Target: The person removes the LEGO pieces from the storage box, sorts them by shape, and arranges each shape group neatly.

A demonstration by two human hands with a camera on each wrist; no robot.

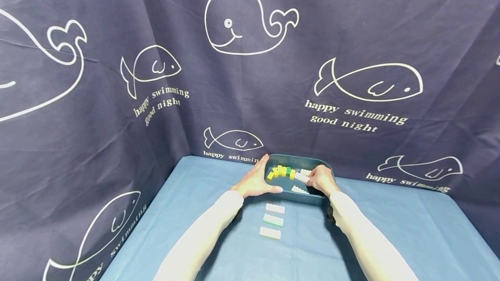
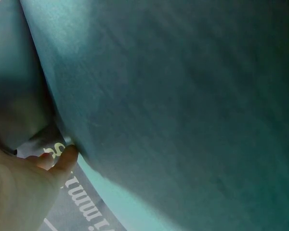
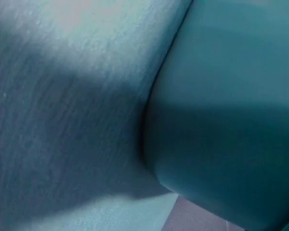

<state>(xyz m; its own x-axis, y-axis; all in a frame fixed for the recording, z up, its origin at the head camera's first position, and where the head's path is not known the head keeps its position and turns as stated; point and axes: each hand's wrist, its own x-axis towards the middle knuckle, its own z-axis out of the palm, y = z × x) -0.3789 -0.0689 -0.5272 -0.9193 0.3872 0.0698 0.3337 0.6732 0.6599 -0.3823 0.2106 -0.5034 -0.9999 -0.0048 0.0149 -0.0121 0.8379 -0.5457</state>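
Note:
A dark teal bin (image 1: 297,196) stands at the table's back edge. My left hand (image 1: 255,182) spans its left end, thumb stretched along the front rim and fingers straight against the far side; the left wrist view shows some of these fingers (image 2: 65,161) beside the wall. Inside the bin, my right hand (image 1: 322,178) pinches a white toy building brick (image 1: 301,177) with curled fingers, its fingertips partly hidden. Near it lie another white brick (image 1: 300,190), several small yellow bricks (image 1: 282,171) and a green brick (image 1: 288,171). Only the bin's outer wall (image 3: 221,120) appears beside the right wrist.
In front of the bin, a white brick (image 1: 275,208), a pale green brick (image 1: 273,220) and another whitish brick (image 1: 270,233) lie in a column on the blue table cloth (image 1: 187,211). A dark curtain (image 1: 273,90) with fish drawings hangs right behind the bin.

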